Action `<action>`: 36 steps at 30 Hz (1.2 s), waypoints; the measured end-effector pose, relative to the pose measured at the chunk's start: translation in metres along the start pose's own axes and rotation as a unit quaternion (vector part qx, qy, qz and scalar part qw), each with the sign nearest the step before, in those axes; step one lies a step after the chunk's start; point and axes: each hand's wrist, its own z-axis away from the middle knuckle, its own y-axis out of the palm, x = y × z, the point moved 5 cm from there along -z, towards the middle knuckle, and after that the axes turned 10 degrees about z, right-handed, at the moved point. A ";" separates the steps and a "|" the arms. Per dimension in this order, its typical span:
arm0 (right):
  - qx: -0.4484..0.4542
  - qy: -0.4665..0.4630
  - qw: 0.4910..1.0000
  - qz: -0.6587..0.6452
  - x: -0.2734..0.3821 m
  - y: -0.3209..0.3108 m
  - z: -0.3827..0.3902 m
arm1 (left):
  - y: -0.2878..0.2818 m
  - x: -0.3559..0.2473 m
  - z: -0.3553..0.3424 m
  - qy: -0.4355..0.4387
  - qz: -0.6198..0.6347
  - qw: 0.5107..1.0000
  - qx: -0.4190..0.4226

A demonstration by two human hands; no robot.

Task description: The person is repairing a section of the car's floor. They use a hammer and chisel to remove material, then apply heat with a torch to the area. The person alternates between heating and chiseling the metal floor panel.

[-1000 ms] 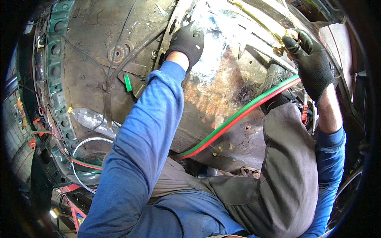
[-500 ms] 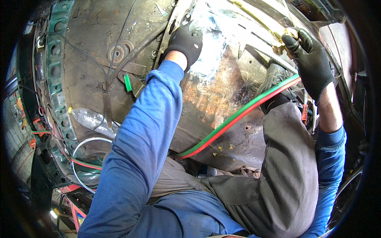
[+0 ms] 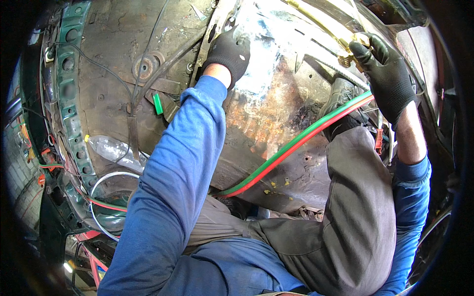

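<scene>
My right hand (image 3: 387,79), in a black glove, grips the valve end of a brass gas torch (image 3: 340,42) at the upper right. Thumb and fingers close round the fittings, and the torch's long tube slants up and left out of view. Joined green and red hoses (image 3: 296,140) run from below that hand down to the lower middle. My left hand (image 3: 228,55), also gloved in black, is closed against a slotted metal strip (image 3: 211,34) at the top. Its fingertips are mostly hidden. Beside it lies a brightly lit, whitish and rusty patch of sheet metal (image 3: 269,84).
A disc (image 3: 144,67), a green strip (image 3: 158,103) and a clear plastic bottle (image 3: 112,148) lie on the worn floor panel to the left. A holed green metal frame (image 3: 69,89) borders that side. Thin dark cables (image 3: 118,76) cross the panel. My bent knee (image 3: 355,153) stands near my right forearm.
</scene>
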 end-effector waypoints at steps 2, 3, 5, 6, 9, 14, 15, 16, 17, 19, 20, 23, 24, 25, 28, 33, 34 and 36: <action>-0.001 -0.003 1.000 0.001 -0.002 -0.002 0.001 | 0.003 0.000 -0.001 -0.009 0.020 1.000 0.000; 0.004 -0.002 1.000 0.000 -0.004 -0.002 0.000 | 0.005 0.000 -0.001 -0.013 0.029 0.999 0.000; 0.010 -0.004 1.000 0.001 -0.002 -0.002 0.000 | 0.005 0.004 -0.003 0.014 0.047 0.999 -0.016; 0.011 -0.004 1.000 0.006 0.002 -0.002 0.000 | 0.004 0.006 -0.003 0.028 0.056 0.998 -0.023; 0.011 0.004 1.000 0.014 -0.002 -0.002 0.001 | 0.005 -0.004 0.000 -0.005 0.023 1.000 0.003; 0.006 -0.002 1.000 0.009 0.000 -0.001 0.000 | 0.002 -0.007 0.003 0.002 0.038 0.999 -0.007; 0.009 -0.002 1.000 0.008 0.000 -0.001 0.000 | 0.001 -0.008 0.004 -0.003 0.030 1.000 -0.006; 0.013 -0.001 1.000 0.007 0.001 -0.001 0.000 | 0.002 -0.006 0.003 -0.008 0.031 0.999 -0.006; 0.011 -0.001 1.000 0.008 0.002 -0.002 0.001 | 0.002 -0.004 0.002 -0.013 0.031 0.999 -0.005; 0.009 0.001 1.000 0.010 0.002 -0.002 0.001 | 0.003 -0.004 0.001 -0.011 0.030 0.999 -0.003; 0.007 0.005 1.000 0.003 0.001 -0.002 0.002 | 0.003 -0.005 0.001 -0.004 0.030 1.000 -0.001; 0.005 0.003 1.000 -0.005 0.000 -0.002 0.000 | 0.002 -0.001 -0.002 -0.010 0.020 1.000 -0.002; 0.007 -0.003 1.000 0.002 0.001 -0.002 0.000 | 0.002 0.003 -0.003 -0.017 0.016 1.000 -0.003; 0.008 -0.006 1.000 0.009 0.001 -0.002 0.000 | 0.001 0.000 -0.002 -0.016 0.014 1.000 0.001; 0.007 0.008 1.000 0.009 0.003 -0.001 0.001 | 0.000 -0.005 0.000 -0.006 0.024 1.000 0.002; -0.002 -0.015 1.000 0.014 -0.002 -0.001 -0.001 | 0.003 0.002 -0.004 -0.025 0.031 0.999 0.004; -0.008 -0.018 1.000 0.020 -0.004 -0.001 -0.001 | 0.002 -0.004 -0.001 -0.031 0.027 0.999 0.010; 0.008 0.005 1.000 0.023 0.000 -0.003 0.001 | -0.001 -0.016 0.004 -0.022 0.031 0.999 0.023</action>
